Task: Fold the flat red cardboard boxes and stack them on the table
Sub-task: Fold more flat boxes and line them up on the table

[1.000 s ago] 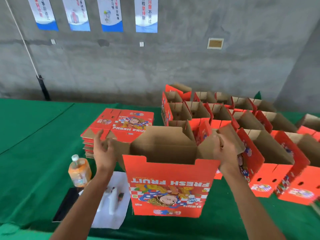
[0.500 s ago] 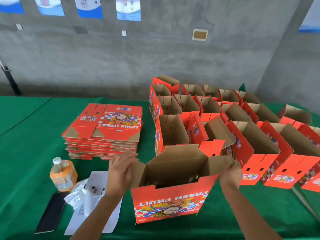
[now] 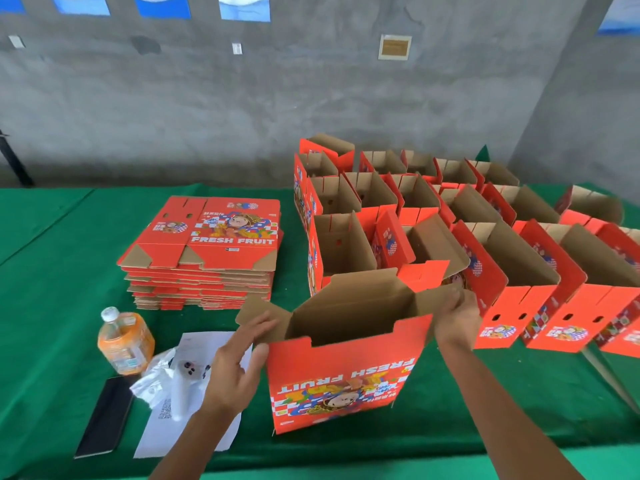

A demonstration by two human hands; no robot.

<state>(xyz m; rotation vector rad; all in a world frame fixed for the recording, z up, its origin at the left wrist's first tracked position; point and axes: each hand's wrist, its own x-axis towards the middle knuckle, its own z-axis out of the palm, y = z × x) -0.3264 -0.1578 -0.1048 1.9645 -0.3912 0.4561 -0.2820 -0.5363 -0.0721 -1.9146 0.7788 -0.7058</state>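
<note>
Red box (image 3: pixel 346 372) upright, left hand (image 3: pixel 235 365) grip loose beside flap, right hand (image 3: pixel 457 315) pinching flap

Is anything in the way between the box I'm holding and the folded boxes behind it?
Nothing visible stands between them. The open box, with your right hand on its side flap, already sits directly in front of the folded boxes.

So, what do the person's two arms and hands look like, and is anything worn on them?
Both forearms are bare up to the bottom edge of the picture: no sleeve is in view. The left hand and right hand have no gloves. I see no watch, bracelet or ring on them, though the fingers are slightly blurred.
</note>
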